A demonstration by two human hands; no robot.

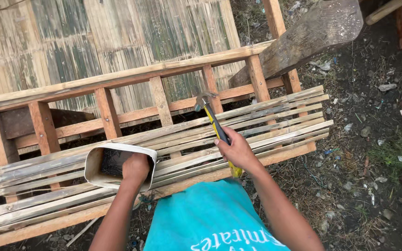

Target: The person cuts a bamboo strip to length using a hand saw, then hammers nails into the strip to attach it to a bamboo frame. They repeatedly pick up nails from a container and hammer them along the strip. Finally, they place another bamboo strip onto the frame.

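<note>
My right hand [236, 149] grips the yellow and black handle of a claw hammer [210, 113], whose steel head is raised above the bamboo slats [275, 122]. My left hand [136, 168] reaches into a cut-open white plastic container [94, 163] that rests on the slats; its fingers are hidden inside among dark contents. The slats lie side by side along a wooden bench frame [117, 78] with upright posts and a back rail.
A woven bamboo wall [70, 37] stands behind the bench. A thick weathered plank [312, 32] leans at the upper right. Bare earth with litter, stones and dry grass [373, 139] lies to the right. My teal shirt [210, 218] fills the lower middle.
</note>
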